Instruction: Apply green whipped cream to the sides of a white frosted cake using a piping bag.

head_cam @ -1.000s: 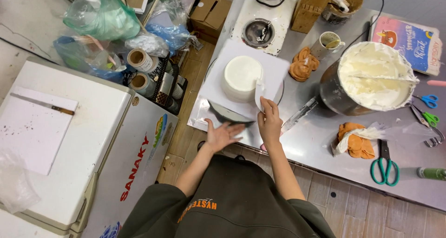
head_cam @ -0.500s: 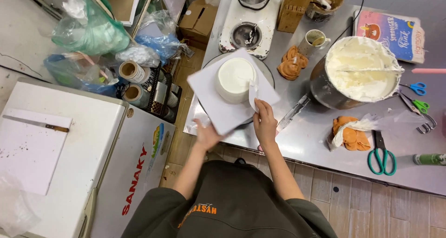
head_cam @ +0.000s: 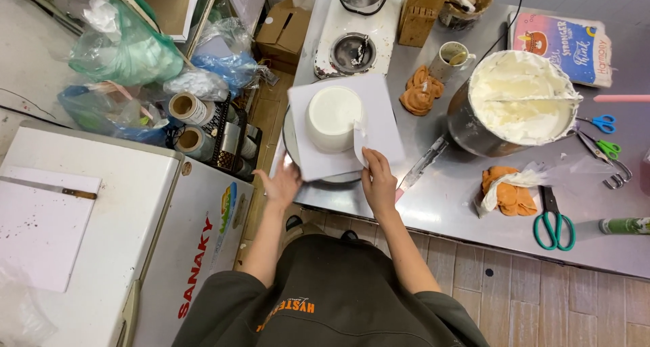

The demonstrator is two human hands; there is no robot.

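Note:
A round white frosted cake [head_cam: 333, 117] sits on a square white board [head_cam: 382, 110] on top of a turntable [head_cam: 338, 178] at the near edge of the steel table. My right hand [head_cam: 378, 179] holds a thin white scraper [head_cam: 359, 146] upright against the cake's near right side. At the left edge of the turntable and board rests my left hand [head_cam: 281, 186], fingers spread and touching the corner of the board.
On the steel table [head_cam: 447, 198] stand a big metal bowl of white cream [head_cam: 520, 100], a palette knife [head_cam: 423, 163], orange cloths [head_cam: 418, 90], a piping bag [head_cam: 535, 178], green scissors [head_cam: 552, 218] and a mug [head_cam: 451, 59]. A white chest freezer [head_cam: 101, 211] stands to my left.
The board and cake have turned on the turntable. My left hand shifted along the board's left edge; my right hand kept the scraper against the cake.

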